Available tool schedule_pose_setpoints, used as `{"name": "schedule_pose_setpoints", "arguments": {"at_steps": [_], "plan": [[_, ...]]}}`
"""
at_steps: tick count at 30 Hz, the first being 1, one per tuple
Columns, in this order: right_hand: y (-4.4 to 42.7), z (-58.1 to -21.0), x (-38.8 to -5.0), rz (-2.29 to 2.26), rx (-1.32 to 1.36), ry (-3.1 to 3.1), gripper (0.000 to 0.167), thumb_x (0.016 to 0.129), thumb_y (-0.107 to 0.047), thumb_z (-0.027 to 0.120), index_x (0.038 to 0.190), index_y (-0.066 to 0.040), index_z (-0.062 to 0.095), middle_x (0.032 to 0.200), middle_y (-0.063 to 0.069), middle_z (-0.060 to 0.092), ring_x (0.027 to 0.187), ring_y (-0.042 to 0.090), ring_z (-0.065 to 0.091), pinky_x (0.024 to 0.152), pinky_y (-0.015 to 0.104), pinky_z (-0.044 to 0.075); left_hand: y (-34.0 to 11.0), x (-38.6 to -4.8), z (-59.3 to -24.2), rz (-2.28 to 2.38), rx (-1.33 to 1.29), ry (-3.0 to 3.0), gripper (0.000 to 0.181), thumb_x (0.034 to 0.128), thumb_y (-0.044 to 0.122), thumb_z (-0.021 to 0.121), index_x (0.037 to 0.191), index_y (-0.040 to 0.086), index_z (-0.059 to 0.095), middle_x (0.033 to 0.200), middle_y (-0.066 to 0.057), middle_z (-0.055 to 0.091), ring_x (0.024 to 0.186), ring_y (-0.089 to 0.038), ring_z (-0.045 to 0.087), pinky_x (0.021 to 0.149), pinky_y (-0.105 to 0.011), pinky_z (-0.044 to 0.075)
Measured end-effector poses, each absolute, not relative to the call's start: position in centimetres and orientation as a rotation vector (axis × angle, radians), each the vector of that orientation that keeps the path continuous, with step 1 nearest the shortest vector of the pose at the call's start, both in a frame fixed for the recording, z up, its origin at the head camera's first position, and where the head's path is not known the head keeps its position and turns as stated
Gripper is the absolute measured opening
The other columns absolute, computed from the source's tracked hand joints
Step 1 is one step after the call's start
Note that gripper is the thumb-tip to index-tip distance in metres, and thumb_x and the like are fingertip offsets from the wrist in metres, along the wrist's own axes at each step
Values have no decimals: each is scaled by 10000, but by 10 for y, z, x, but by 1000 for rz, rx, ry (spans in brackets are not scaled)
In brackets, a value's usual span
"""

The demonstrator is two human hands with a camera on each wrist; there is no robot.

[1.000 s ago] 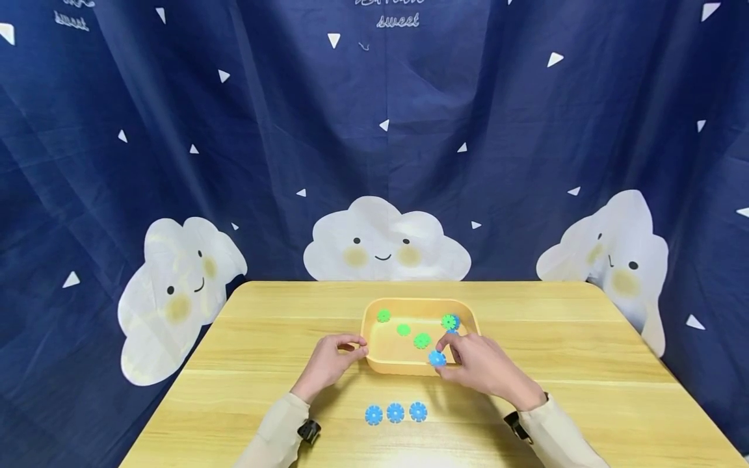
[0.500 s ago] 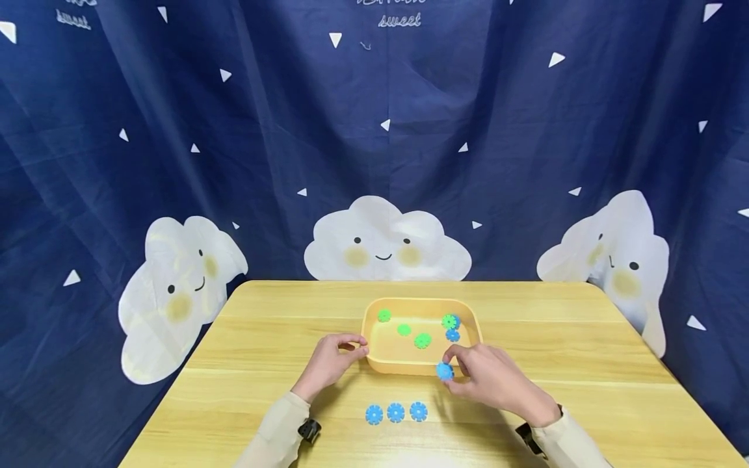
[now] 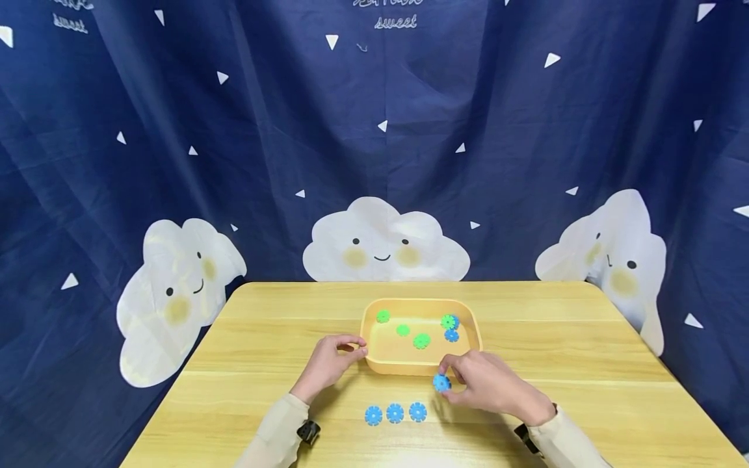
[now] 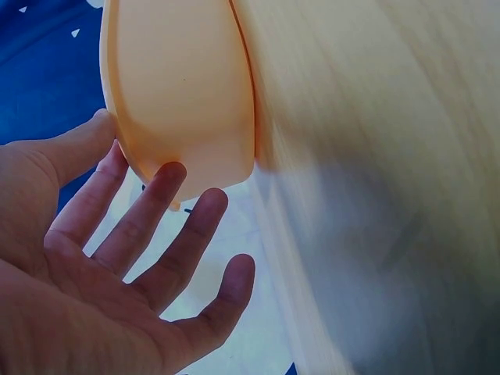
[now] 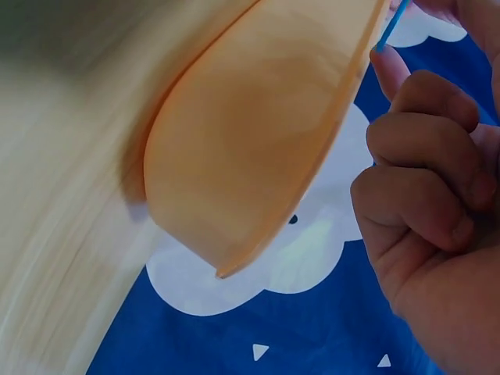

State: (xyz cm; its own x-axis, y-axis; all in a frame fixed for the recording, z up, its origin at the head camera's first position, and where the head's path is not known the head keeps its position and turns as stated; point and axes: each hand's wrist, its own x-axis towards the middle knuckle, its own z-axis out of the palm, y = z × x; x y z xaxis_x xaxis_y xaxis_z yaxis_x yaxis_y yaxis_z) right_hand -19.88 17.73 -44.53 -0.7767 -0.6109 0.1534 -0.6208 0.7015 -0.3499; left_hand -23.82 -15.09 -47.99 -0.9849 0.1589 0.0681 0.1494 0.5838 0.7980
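My right hand pinches a blue notched plastic disc between thumb and index finger, just in front of the yellow plastic bin. In the right wrist view the disc shows edge-on at the fingertips, with the other fingers curled. My left hand holds the bin's left rim with thumb and index finger; the left wrist view shows its other fingers spread by the bin's outer wall. A row of three blue discs lies on the table in front of the bin.
Several green discs lie inside the bin. At its right end a green disc overlaps a blue one, with another blue disc close by. The wooden table backs onto a dark blue curtain with clouds.
My right hand has brought the blue disc from over the bin's front rim toward me, in front of the bin. My left hand has stayed at the left rim.
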Motion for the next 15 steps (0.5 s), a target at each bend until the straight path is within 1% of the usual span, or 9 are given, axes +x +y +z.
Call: {"name": "schedule_pose_setpoints", "arguments": {"at_steps": [10, 15], "plan": [[174, -453, -197, 614, 1102, -2926, 234, 857, -298, 795, 1042, -166, 739, 546, -195, 295, 487, -24, 184, 461, 184, 191, -150, -237, -479, 1408, 268, 2782, 199, 937, 303, 755, 1080, 168, 785, 1124, -11, 752, 1016, -223, 649, 766, -362, 510], [171, -455, -195, 594, 1121, -2957, 237, 849, -301, 794, 1045, -181, 737, 552, -192, 327, 481, -28, 226, 448, 187, 211, -150, -237, -479, 1419, 254, 2779, 186, 937, 290, 755, 1077, 172, 787, 1122, -4, 753, 1021, -220, 648, 772, -361, 510]]}}
